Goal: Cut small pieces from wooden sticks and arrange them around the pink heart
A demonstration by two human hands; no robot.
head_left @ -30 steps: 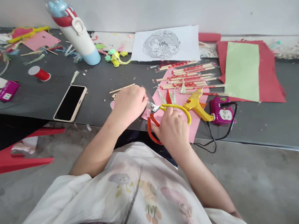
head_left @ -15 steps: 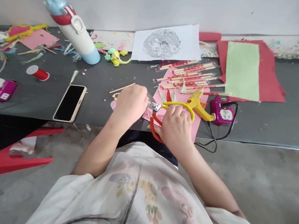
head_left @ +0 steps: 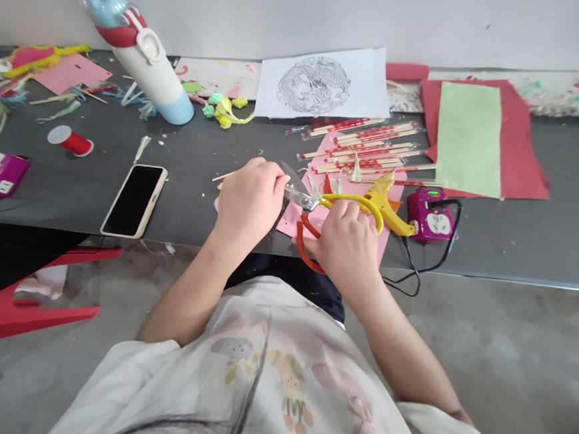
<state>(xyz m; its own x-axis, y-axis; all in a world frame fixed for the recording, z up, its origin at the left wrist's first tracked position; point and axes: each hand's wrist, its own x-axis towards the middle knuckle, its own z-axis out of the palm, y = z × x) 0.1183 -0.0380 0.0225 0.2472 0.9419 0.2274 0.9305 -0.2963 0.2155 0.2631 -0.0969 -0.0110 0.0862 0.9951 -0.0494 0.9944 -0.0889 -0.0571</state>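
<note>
Steadying a see-through piece [head_left: 298, 177] at the scissors [head_left: 309, 202]

Left hand [head_left: 251, 197]: grip closed, apparently pinching the thin piece beside the blades; its outline is unclear. Right hand [head_left: 348, 238]: grip wrapped around the handles, yellow loop far, red loop near. Handles stand apart, blades pointing left, presumably so the piece meets them between the hands. Both are at the near edge of the counter [head_left: 518, 242], over pink paper [head_left: 292, 222].

Surroundings: yellow glue gun [head_left: 390, 215] just right of right hand, limiting elbow room; purple socket box [head_left: 422, 221] beyond it. Wrapped sticks [head_left: 369, 150] lie far; phone [head_left: 135, 201] left. Left fingers obscure the blade tips.
</note>
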